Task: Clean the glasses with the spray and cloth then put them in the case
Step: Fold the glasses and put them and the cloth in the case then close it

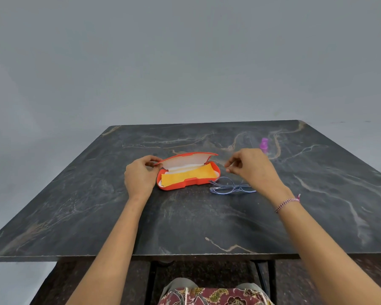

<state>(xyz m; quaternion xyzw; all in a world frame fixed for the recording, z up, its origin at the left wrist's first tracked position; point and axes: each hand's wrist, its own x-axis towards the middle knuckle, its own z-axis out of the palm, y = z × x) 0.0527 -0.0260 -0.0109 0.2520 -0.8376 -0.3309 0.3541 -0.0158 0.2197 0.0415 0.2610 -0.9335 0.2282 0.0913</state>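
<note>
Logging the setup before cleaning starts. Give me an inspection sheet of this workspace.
Surface: dark marbled table.
Job's things: orange case open, yellow cloth inside; glasses lying on the table at its right front; purple spray bottle farther back right.
Clutter: nothing seen.
Grippers: left hand pinches the case lid's left end; right hand hovers off its right end, fingers curled, nothing visibly held.
Cables: nothing seen.
Surroundings: plain grey wall; bracelet on right wrist.
</note>
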